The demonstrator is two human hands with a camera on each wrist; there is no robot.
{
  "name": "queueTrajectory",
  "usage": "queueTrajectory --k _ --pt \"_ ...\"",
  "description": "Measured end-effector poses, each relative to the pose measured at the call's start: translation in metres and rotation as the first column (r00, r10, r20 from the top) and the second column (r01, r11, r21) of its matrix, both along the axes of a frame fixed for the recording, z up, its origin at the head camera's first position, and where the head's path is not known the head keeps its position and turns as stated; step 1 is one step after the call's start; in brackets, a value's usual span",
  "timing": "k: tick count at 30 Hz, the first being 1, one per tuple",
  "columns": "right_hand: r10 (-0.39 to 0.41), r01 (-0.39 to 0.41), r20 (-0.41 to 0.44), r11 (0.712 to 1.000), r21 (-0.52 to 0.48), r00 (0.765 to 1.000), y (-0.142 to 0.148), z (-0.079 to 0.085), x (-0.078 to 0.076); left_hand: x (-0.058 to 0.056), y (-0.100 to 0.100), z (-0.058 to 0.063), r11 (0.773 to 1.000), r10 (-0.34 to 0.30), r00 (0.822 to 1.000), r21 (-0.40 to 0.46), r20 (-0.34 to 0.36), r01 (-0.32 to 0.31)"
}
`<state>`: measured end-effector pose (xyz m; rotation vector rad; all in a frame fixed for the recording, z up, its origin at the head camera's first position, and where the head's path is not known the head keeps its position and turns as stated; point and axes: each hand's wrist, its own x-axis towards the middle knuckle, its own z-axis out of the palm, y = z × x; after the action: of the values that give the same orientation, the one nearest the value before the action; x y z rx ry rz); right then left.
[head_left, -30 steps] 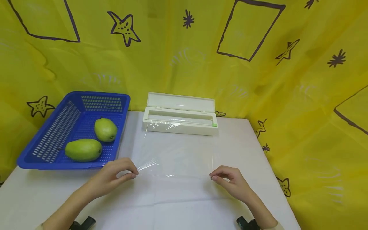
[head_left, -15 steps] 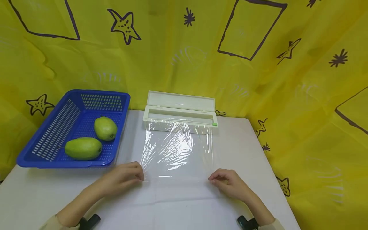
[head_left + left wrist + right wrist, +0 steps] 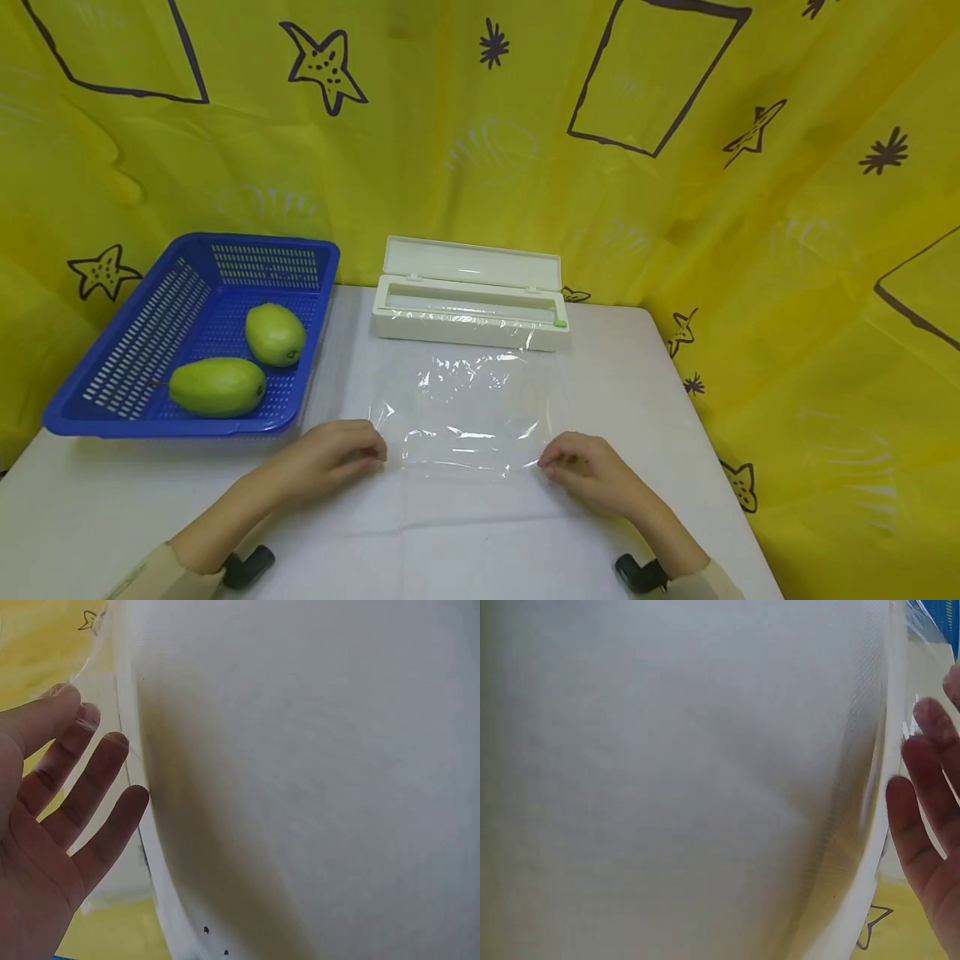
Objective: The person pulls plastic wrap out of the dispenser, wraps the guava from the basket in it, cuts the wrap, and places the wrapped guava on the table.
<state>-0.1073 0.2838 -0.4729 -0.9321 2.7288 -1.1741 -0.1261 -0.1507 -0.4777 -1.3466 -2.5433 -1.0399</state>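
A clear sheet of plastic wrap (image 3: 465, 408) stretches from a cream dispenser box (image 3: 472, 329), whose lid stands up at the back. My left hand (image 3: 337, 454) pinches the sheet's near left corner between thumb and index finger; in the left wrist view, the other fingers of that hand (image 3: 67, 787) are spread. At the near right corner, my right hand (image 3: 592, 471) pinches the film. The right wrist view shows only part of the right hand (image 3: 930, 795), its thumb cut off by the frame edge. Glare on the film shows wrinkles.
Left of the dispenser stands a blue plastic basket (image 3: 318, 333) with two green fruits (image 3: 217, 387) in it. A white cloth (image 3: 465, 558) covers the table. Behind the table hangs a yellow curtain (image 3: 420, 142) with dark drawings.
Both hands have drawn slightly toward each other, the left more clearly, moving right. The film, pulled out taut and shiny half a second ago, now looks slacker and more rippled.
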Motion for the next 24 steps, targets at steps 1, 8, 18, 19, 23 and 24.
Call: queueTrajectory --k 1,8,18,19,23,24 --pt "0.010 -0.010 0.007 1.000 -0.001 1.000 -0.0003 -0.0008 -0.0010 -0.0002 0.0004 -0.0002 1.000 0.007 1.000 -0.005 0.001 -0.007" --pt "0.003 -0.001 -0.028 0.996 0.086 1.000 -0.0014 -0.0009 -0.0042 -0.0019 0.0025 -0.0002 0.999 0.038 0.999 -0.033 -0.030 -0.039" --pt "0.023 -0.032 0.040 0.968 0.248 0.999 -0.0011 0.0032 -0.0032 -0.0014 -0.0003 0.0002 0.992 0.040 0.999 -0.119 -0.023 -0.042" --pt "0.030 -0.040 0.042 0.964 0.263 0.999 -0.0012 0.0041 -0.0029 -0.0015 -0.0006 -0.0002 0.990 0.042 0.999 -0.135 -0.019 -0.044" --pt "0.090 -0.087 0.004 0.944 0.318 0.996 -0.0003 0.0065 -0.0030 -0.0013 -0.0020 -0.0001 0.983 0.045 0.999 -0.180 -0.012 -0.046" --pt "0.103 -0.094 -0.008 0.940 0.328 0.995 0.0000 0.0070 -0.0031 -0.0012 -0.0023 0.0001 0.982 0.045 0.999 -0.184 -0.009 -0.046"
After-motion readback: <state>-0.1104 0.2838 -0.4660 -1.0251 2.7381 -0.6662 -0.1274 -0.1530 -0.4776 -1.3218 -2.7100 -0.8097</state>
